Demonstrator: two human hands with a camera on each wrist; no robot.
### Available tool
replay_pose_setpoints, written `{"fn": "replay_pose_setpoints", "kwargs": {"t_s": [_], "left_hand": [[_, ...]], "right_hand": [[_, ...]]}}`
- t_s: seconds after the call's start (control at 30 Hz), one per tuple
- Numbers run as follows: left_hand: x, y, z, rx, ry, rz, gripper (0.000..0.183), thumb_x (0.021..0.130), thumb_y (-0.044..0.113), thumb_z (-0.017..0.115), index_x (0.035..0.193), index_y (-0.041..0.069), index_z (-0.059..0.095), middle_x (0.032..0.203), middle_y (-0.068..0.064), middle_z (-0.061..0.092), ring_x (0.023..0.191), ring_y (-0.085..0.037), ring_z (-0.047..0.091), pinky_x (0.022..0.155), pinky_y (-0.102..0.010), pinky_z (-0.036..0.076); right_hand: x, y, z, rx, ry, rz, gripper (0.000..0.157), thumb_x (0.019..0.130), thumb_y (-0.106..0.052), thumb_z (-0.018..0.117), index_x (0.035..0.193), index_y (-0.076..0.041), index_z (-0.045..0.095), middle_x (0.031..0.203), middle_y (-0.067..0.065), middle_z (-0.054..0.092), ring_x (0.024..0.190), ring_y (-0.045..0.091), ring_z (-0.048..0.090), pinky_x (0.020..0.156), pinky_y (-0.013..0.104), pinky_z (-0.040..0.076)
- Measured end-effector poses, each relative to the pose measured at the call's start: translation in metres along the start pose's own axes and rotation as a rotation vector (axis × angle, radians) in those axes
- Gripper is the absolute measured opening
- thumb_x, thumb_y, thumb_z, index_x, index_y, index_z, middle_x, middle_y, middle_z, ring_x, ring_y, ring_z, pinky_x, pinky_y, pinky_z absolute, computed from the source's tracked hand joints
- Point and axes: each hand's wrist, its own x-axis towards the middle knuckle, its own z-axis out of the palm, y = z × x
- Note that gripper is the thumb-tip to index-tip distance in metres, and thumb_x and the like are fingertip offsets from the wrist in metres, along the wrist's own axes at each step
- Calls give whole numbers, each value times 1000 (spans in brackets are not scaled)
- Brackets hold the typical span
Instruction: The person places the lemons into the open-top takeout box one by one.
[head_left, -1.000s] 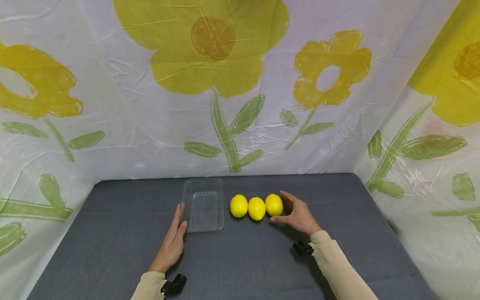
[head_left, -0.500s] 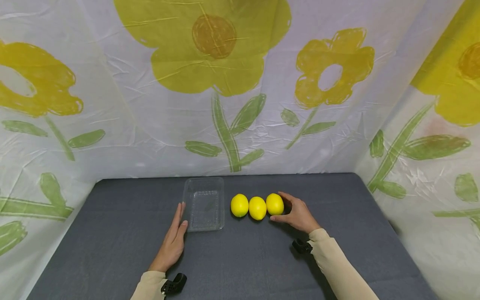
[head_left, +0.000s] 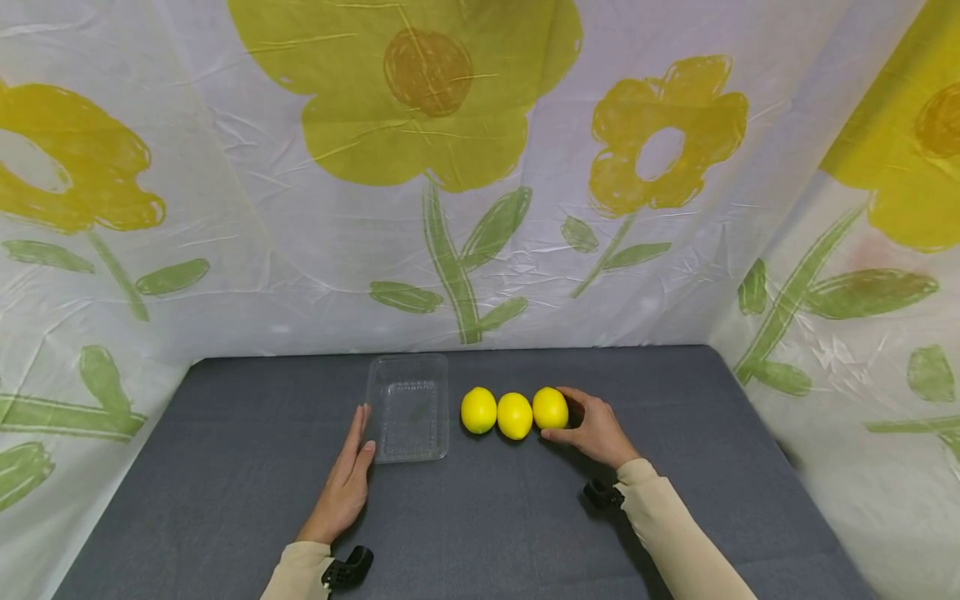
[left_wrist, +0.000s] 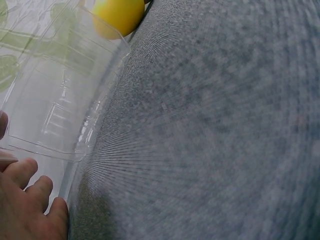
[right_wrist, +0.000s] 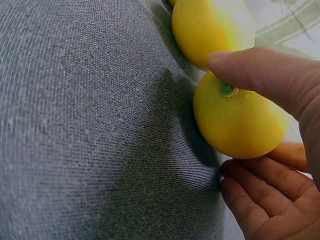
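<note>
Three yellow lemons stand in a row on the table: a left one [head_left: 478,411], a middle one [head_left: 514,417] and a right one [head_left: 551,408]. My right hand [head_left: 597,431] holds the right lemon [right_wrist: 240,120] from its right side, thumb at the near side and fingers round the far side. It rests beside the middle lemon [right_wrist: 212,30]. Left of the row lies a clear plastic tray [head_left: 409,454] with nothing in it. My left hand [head_left: 343,483], fingers straight, touches the tray's left side. In the left wrist view that hand [left_wrist: 30,200] is partly cut off beside the tray [left_wrist: 55,100].
A dark grey cloth covers the table [head_left: 465,533]. White sheeting with printed yellow flowers [head_left: 300,250] closes off the back and both sides. Each wrist bears a black camera, such as the left wrist camera [head_left: 348,570].
My right index finger has come in a little closer round the right lemon. The left hand, tray and lemons stay in place.
</note>
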Motion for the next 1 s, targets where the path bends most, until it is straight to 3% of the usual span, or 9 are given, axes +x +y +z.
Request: {"fn": "replay_pose_setpoints", "kwargs": {"t_s": [0.2,0.43,1.0], "left_hand": [[0,1,0,8,1,-8,60,114,18,33,164,9,2,169,-15,6,154,-35,4,122,-31,7],[2,1,0,16,-6,-28,61,113,19,34,164,9,3,169,-17,5,154,-37,4,120,-63,9],[1,0,0,32,5,-31,61,113,19,35,164,7,4,169,-18,5,154,-39,2,119,-65,8]], "right_hand": [[-1,1,0,-3,11,-3,82,79,-28,90,145,2,51,139,20,59,119,34,62,98,50,53],[-3,0,0,-2,18,5,82,79,-27,90,146,2,51,139,20,59,119,34,63,98,51,52],[-4,-7,-6,1,45,-27,81,79,-29,90,144,0,53,136,18,61,115,33,64,95,50,54]]}}
